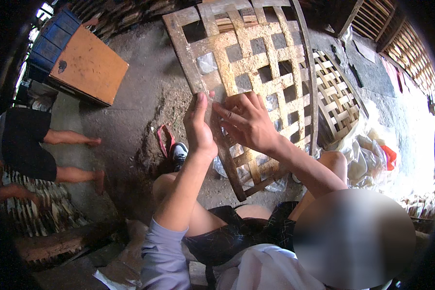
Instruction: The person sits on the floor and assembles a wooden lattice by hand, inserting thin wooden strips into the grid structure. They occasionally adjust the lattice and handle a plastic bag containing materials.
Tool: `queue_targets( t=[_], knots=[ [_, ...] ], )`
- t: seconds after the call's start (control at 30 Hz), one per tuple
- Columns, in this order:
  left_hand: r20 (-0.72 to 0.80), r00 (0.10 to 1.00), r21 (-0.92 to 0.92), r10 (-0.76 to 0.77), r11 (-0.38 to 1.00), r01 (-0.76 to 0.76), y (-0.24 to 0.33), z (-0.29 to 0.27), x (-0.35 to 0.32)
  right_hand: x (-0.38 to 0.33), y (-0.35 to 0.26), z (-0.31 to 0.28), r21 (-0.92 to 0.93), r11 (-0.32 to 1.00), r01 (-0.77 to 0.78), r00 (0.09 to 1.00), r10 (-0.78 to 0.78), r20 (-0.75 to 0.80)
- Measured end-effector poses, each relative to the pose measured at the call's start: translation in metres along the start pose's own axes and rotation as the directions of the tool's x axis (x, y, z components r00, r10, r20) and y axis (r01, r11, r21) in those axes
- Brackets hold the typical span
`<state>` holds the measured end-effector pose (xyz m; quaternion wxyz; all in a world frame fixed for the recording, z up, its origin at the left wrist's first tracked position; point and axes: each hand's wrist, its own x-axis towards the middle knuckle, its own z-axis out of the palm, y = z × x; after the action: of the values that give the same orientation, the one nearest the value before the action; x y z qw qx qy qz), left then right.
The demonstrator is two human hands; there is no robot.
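Observation:
A woven lattice panel [261, 60] of flat, yellowish, crusted strips in a wooden frame leans upright in front of me, between my knees. Around the left rail [182, 50] of that frame my left hand [201, 130] is closed, thumb up and most fingers hidden. My right hand [250, 121] lies just right of it, over the rail and the lattice. Its fingers are curled, with thumb and forefinger together near the rail; anything pinched there is too small to make out. Open square gaps show between the strips.
A second woven panel [336, 92] leans behind on the right, beside crumpled clear plastic [365, 152]. An orange-topped box [89, 65] and a blue crate [55, 36] stand at the far left. Another person in black shorts [24, 142] bends at the left. A red strap [166, 141] lies by my shoe [180, 153].

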<state>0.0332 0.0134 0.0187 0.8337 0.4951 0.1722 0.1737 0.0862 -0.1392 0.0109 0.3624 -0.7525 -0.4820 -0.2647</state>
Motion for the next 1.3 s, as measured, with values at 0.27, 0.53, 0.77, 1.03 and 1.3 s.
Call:
queue_targets(
  t=[0.27,0.53,0.77,1.03,1.3],
  knots=[
    [-0.079,0.989,-0.122,-0.126,0.986,0.115,-0.011,-0.006,-0.002,-0.018,0.006,0.013,0.148,0.987,0.057,0.998,-0.056,-0.009],
    [-0.071,0.989,-0.156,-0.127,0.981,0.114,-0.005,0.003,-0.015,-0.011,0.015,0.003,0.026,0.972,0.232,0.971,-0.233,0.045],
    [-0.116,0.993,-0.207,0.019,0.977,-0.043,0.024,-0.031,0.012,0.013,0.061,-0.049,-0.078,0.996,-0.036,0.987,0.023,-0.160],
    [-0.234,0.961,-0.174,0.150,0.966,-0.193,0.063,-0.064,0.011,-0.056,0.180,-0.179,-0.346,0.595,-0.725,0.687,0.659,-0.306],
    [-0.225,0.968,-0.209,0.112,0.965,-0.161,0.059,-0.049,0.004,-0.082,0.191,-0.206,-0.583,0.575,-0.575,0.815,0.464,-0.347]
  ],
)
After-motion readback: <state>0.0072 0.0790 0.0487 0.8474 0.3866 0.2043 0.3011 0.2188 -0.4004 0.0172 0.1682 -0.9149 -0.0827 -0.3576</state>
